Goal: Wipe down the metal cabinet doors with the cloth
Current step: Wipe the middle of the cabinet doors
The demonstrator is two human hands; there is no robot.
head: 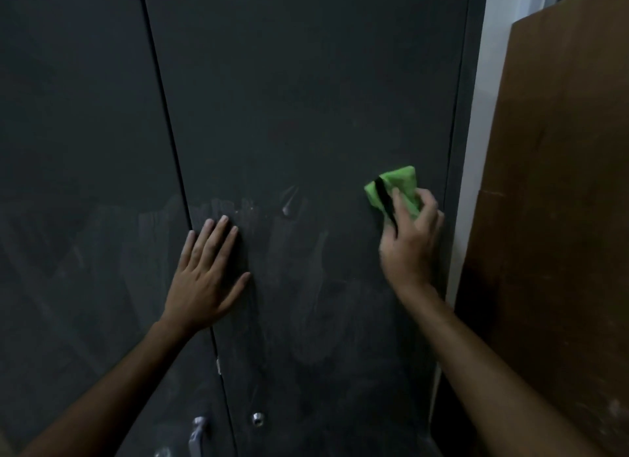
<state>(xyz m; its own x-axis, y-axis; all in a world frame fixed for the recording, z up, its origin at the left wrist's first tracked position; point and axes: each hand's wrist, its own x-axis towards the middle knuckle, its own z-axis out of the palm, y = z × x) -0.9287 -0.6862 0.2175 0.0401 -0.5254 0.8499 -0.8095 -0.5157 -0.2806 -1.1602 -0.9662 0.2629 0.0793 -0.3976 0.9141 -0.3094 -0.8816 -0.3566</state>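
The green cloth [396,191] sits bunched against the right door [306,133], near its outer edge, so the wipe can reach that margin; the right hand [410,242] grasps it, fingers [427,206] curled over the folds, pressing it to the metal; the left hand [204,279] lies flat with released, straight fingers across the seam beside the left door [75,150], probably steadying the doors against the push; smears show between the hands; a handle [197,432] and keyhole [257,418] sit lower down; a brown board [558,218] leans at the right.
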